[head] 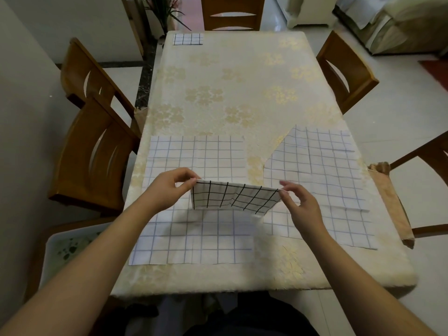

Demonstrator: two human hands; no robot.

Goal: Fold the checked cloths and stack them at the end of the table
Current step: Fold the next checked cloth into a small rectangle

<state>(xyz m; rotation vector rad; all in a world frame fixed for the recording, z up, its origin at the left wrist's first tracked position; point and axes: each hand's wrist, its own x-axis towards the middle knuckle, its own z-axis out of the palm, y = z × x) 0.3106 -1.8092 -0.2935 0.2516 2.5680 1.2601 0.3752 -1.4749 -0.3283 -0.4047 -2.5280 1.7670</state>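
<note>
Left hand (169, 184) and right hand (299, 202) each take a pinch grip on an upper corner of the folded black-checked cloth (234, 197), held above the near worktop (242, 88). Beneath lie two flat blue-checked cloths (194, 229) (320, 180). One folded square (188, 39) rests at the far-left corner.
</note>
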